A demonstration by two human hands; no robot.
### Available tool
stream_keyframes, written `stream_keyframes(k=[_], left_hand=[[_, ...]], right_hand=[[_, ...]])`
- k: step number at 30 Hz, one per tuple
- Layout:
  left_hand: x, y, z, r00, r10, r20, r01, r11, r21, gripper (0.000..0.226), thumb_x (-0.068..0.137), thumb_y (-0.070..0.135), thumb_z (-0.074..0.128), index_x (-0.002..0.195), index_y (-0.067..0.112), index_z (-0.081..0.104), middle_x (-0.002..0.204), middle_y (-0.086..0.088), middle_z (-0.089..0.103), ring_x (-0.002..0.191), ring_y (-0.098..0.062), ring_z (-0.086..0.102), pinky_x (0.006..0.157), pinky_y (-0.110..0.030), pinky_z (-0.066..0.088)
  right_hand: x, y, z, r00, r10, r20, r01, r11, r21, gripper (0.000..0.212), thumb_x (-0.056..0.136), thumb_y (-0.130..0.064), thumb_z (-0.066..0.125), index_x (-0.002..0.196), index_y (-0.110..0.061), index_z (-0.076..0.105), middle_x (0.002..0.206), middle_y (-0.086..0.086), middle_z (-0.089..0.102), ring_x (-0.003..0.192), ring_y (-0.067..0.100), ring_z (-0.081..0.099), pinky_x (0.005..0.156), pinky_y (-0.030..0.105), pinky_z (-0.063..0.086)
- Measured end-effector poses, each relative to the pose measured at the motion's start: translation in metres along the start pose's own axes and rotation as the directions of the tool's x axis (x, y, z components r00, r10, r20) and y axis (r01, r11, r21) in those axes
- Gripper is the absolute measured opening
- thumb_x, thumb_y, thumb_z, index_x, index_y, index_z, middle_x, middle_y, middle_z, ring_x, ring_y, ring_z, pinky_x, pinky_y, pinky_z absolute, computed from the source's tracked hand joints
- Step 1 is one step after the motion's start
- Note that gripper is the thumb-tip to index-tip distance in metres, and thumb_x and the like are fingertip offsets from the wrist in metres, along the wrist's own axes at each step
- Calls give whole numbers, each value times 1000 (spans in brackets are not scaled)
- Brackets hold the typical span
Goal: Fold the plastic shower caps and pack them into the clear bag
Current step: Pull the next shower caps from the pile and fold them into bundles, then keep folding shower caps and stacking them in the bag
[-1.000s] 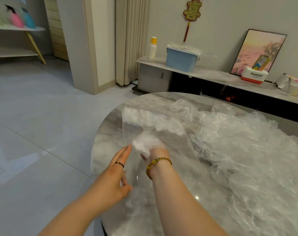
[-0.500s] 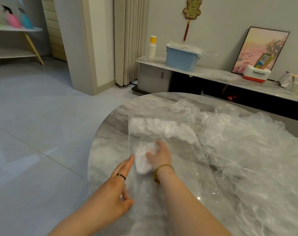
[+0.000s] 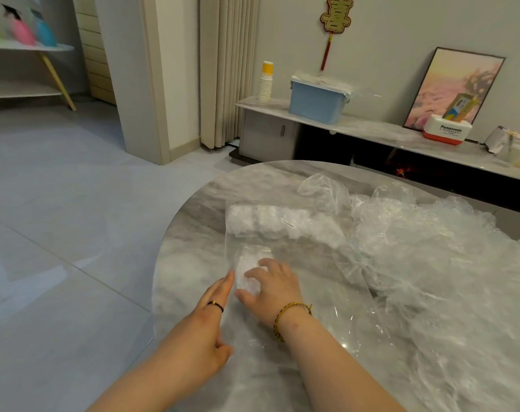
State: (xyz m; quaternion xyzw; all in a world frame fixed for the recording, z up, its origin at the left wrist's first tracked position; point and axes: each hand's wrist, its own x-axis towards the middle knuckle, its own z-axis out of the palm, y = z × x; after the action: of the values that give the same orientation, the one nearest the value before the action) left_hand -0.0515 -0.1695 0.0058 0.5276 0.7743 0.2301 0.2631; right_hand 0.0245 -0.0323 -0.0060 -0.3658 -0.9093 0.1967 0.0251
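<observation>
**Plastic wad in the right hand, packed row straight ahead**

On the marble worktop the right hand grips a folded shower cap. Thumb and bent fingers close round its near end, and the white wad sticks out ahead of the fingertips. The hand looks to be inside the clear bag, though the film is too transparent to be sure it is not simply lying on top.

The bag's long axis runs away from the wrist. Its far end holds a row of packed caps, which lies crosswise, beyond the fingertips and apart from the held cap. By my reading, the coming move is a straight push forward along that axis until the wad meets the row.

The left hand lies just to the left of the right one. Its fingers are straight and relaxed, holding nothing, and the fingertips touch the bag's left edge beside the cap. It seems placed to pin the film while the right hand pushes.

A heap of loose caps sits well off to the right of the right hand, so that hand is the nearer one for the next pick.
</observation>
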Motion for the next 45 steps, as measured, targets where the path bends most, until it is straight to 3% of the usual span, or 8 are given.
stream_keyframes(k=[7,11,15,20,25,29,35,45], left_hand=[[-6,4,-5,996,30,84,-33,999,37,93,86,6,51,107,57,-24,137,35,-1,89,-7,61,90,-17,44],[-13,-2,-18,983,105,150,-98,994,-54,79,73,24,63,117,68,14,130,41,14,97,-2,57,84,-6,41],[-26,-18,-48,976,-9,216,75,951,-299,33,35,65,74,65,53,69,94,40,61,90,18,55,73,4,36],[4,-28,-31,911,-339,-236,136,785,-604,19,91,26,56,103,16,65,89,3,62,74,-7,57,69,-13,43],[27,-15,-12,850,-520,-84,217,492,-843,31,95,24,48,114,0,54,86,-10,57,63,-21,55,58,-31,49],[29,-7,-5,876,-460,-144,211,635,-743,29,93,9,52,64,5,56,49,-3,50,35,-9,44,35,-13,36],[17,-4,-8,934,-355,-35,221,651,-726,24,89,3,57,65,4,56,37,3,45,28,-4,39,33,-12,33],[7,-21,-29,954,-254,159,300,810,-504,26,87,27,60,64,15,64,46,8,52,42,-3,45,49,-15,39]], right_hand=[[18,6,5,835,541,-103,-346,661,666,63,87,-26,59,141,-13,30,142,7,38,128,25,40,104,32,34],[28,-2,0,841,527,124,-527,745,409,48,83,-22,61,126,-8,43,99,5,56,100,26,56,87,28,42],[19,-4,-1,877,459,140,-480,844,238,18,83,-12,54,66,-16,47,64,-3,44,78,23,49,77,26,43],[3,-1,-3,913,392,112,-404,834,375,31,84,-12,49,58,-20,36,61,-5,38,72,21,42,69,22,33],[1,-8,2,924,378,53,-291,607,739,31,87,-8,52,60,-15,38,62,-2,39,55,11,35,49,19,31],[10,-15,-9,890,420,179,-345,363,866,14,92,-5,46,79,-10,47,72,5,46,51,8,38,33,7,28],[30,-36,-6,869,429,247,-119,-304,945,13,92,2,43,93,-10,47,71,8,46,55,19,46,33,12,37],[55,-44,11,910,372,184,-110,-212,971,21,91,3,45,79,-14,47,73,6,50,61,18,48,55,30,42]])
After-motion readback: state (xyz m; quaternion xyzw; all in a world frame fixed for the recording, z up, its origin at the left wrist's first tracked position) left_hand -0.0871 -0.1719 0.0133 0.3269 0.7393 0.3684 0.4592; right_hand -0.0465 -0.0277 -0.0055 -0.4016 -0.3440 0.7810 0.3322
